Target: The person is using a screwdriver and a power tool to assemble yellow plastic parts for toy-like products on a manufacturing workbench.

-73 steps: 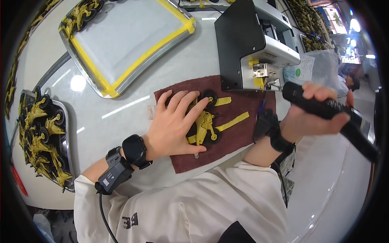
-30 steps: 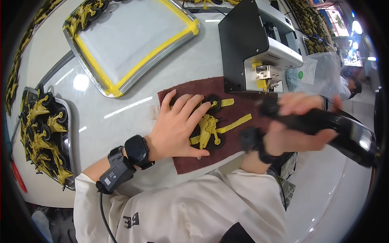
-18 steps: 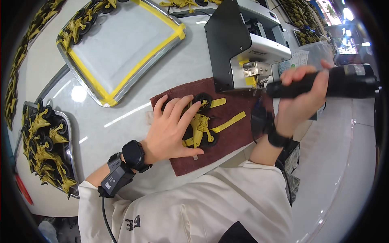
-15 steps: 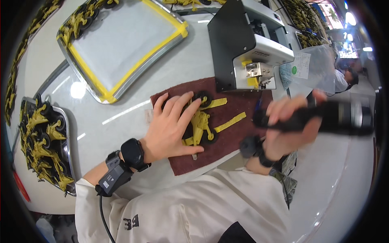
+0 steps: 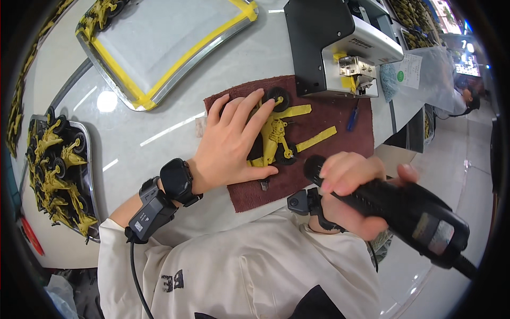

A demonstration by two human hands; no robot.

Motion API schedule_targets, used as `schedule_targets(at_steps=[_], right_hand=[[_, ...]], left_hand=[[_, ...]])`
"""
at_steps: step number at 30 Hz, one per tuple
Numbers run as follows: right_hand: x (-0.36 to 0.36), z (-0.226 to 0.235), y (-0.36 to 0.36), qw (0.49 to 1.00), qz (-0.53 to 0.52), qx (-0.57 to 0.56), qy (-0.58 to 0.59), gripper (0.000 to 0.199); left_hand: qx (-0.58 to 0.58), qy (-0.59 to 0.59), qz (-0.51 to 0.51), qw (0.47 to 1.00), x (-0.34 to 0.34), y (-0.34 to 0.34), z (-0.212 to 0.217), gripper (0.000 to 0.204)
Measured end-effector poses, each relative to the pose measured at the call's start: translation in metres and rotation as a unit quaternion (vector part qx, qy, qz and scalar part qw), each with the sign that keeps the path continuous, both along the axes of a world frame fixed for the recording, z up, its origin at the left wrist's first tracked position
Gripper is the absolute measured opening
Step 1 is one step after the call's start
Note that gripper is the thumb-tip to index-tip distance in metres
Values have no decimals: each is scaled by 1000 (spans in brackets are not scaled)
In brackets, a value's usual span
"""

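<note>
My left hand [image 5: 231, 141] lies spread with its fingers apart over a yellow toy motorbike [image 5: 272, 141] with black wheels, pressing it onto a dark red cloth [image 5: 326, 109]. Part of the bike is hidden under the palm. From its right side two strips of yellow tape [image 5: 317, 139] stick out over the cloth. Fingers wrapped round its front part, my right hand [image 5: 350, 189] grips a black corded power tool [image 5: 419, 215]. The tool's round front end [image 5: 314, 169] points toward the bike, apart from it. A small metal piece [image 5: 264, 185] lies by my left thumb.
A black and white tape machine [image 5: 319, 48] stands behind the cloth. A blue-handled screwdriver [image 5: 351, 119] lies on the cloth's right side. Metal-rimmed trays with yellow bikes stand at left [image 5: 89, 159] and far left [image 5: 191, 64]. A plastic bag [image 5: 433, 80] and another person [image 5: 465, 101] are at far right.
My right hand has brought the tool lower and nearer to the bike, its cord end now swung down to the lower right. My left hand stays on the bike. The view has shifted slightly.
</note>
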State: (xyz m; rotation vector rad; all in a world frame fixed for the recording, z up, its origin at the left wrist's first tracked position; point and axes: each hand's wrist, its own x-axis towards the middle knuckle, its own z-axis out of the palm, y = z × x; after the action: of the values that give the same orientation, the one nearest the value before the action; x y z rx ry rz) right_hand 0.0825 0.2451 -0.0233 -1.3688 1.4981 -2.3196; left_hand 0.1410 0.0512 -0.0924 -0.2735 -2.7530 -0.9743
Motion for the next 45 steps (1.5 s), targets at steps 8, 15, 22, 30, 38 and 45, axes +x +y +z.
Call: schedule_targets(at_steps=[8,15,22,30,38,45], right_hand=[[3,-9,-19,989,-123,77,-13,71],[-9,10,-6,990,-108,-63,-71,63],[-88,69,13,954,-282,-102,31,58],[-118,54,-22,936,-344,77,-6,44],[-22,28,-4,998,-34,-26,-40,79],[6,13,-15,990,127,49,36,83]], left_hand=[[3,-2,0,1000,0,-1,1,99],[-1,-1,-9,1000,-2,0,-2,94],[-1,-3,-7,1000,-3,0,4,94],[1,-2,-9,1000,4,3,3,95],[-13,15,-4,1000,1,4,1,96],[0,27,5,1000,9,0,-4,97]])
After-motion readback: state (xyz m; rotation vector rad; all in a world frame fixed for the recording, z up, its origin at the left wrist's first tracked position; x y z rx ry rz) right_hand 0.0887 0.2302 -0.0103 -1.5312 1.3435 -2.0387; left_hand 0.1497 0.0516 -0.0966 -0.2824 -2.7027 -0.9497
